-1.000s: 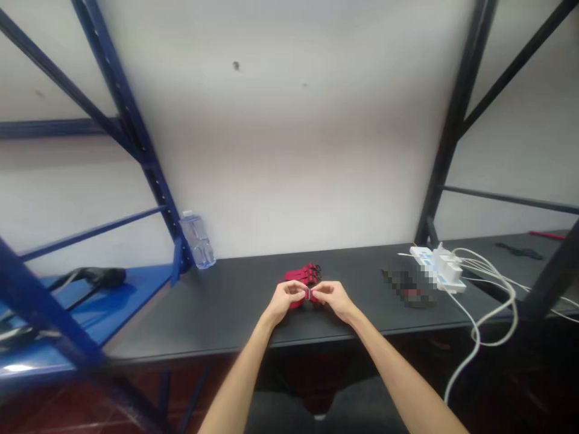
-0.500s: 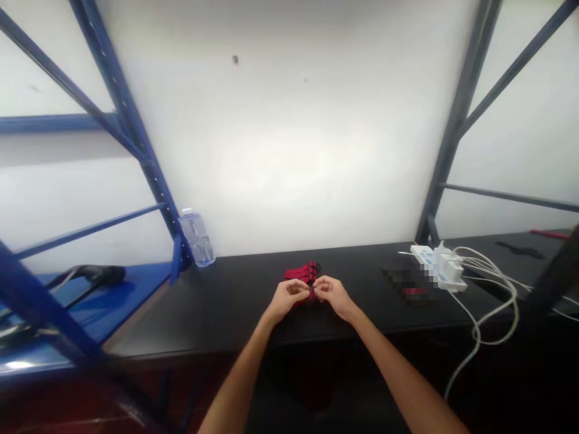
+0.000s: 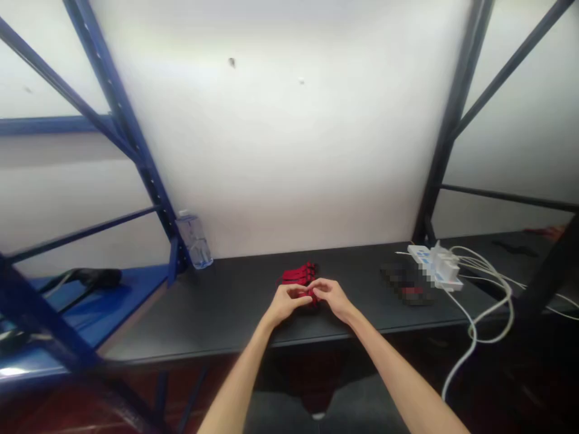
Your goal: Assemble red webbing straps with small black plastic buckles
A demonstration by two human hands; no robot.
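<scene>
Several red strips with black ends (image 3: 295, 275) lie side by side on the black tabletop (image 3: 217, 313), just beyond my hands. They look like short fabric straps, but their exact kind is too small to make out. My left hand (image 3: 284, 304) is closed, thumb and fingers pinching a red strap (image 3: 308, 294) from its left side. From the other side my right hand (image 3: 333, 298) pinches near the strap's black end, fingertips almost meeting those of the left. Much of the held strap is hidden behind the fingers.
A clear plastic bottle (image 3: 194, 241) leans by the blue rack post (image 3: 149, 175). To the right are a blurred-out dark item (image 3: 407, 286) and a white power strip (image 3: 436, 268) with plugs and looping cables (image 3: 509, 301). A white wall (image 3: 294, 150) stands behind.
Both hands stay at the same spot, with the fingers slightly shifted around the strap. The view has tilted a little. A blurred skin-toned shape now shows at the far right.
</scene>
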